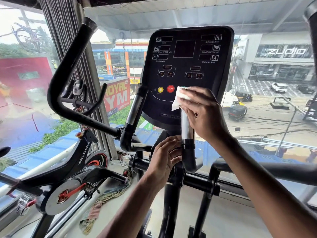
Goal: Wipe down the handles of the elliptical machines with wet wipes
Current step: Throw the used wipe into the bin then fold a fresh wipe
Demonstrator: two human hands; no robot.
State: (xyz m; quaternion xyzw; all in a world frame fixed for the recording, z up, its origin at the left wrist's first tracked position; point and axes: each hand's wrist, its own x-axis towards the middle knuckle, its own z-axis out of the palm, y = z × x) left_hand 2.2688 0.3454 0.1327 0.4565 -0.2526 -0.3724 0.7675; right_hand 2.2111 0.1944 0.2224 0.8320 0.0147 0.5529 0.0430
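Note:
An elliptical machine fills the view, its black console (187, 54) straight ahead. Below the console rise two short handles with chrome sleeves: the left one (134, 109) is bare, and the right one (187, 128) stands between my hands. My right hand (202, 114) grips the top of the right chrome handle with a white wet wipe (180, 98) wrapped under its fingers. My left hand (164, 158) sits lower, fingers curled beside the black base of that same handle; whether it grips it is unclear. A long black swing handle (68, 69) curves up at left.
A black Welcare spin bike (72, 172) stands at the left by the window. Another black swing handle (312, 23) rises at the far right, with a black crossbar (274, 170) under my right forearm. Large glass windows overlook a street. Rags (96, 210) lie on the floor.

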